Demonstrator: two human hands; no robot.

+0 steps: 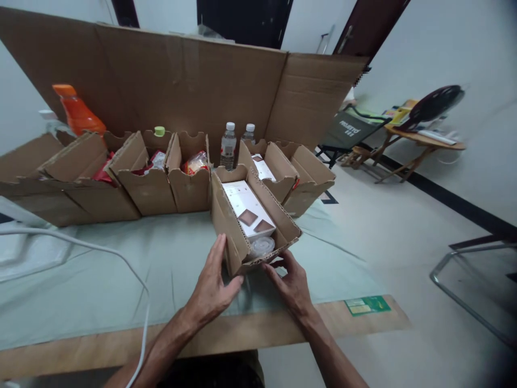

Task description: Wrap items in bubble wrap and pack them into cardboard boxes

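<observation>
A narrow open cardboard box (pixel 232 229) lies on the green cloth (pixel 121 269) in front of me. Inside it are a white packet with brown squares (pixel 247 207) and a clear plastic lid or cup (pixel 262 247). My left hand (pixel 212 283) presses flat against the box's left side, thumb under its near end. My right hand (pixel 288 280) grips the box's near right corner with curled fingers. Both hands hold the box.
A row of open cardboard boxes (pixel 149 178) with snack packets stands behind, backed by a tall cardboard sheet (pixel 181 81). Two water bottles (pixel 228 144), an orange bottle (pixel 76 113), a white cable (pixel 121 264). Folding chair and small table (pixel 420 137) at right.
</observation>
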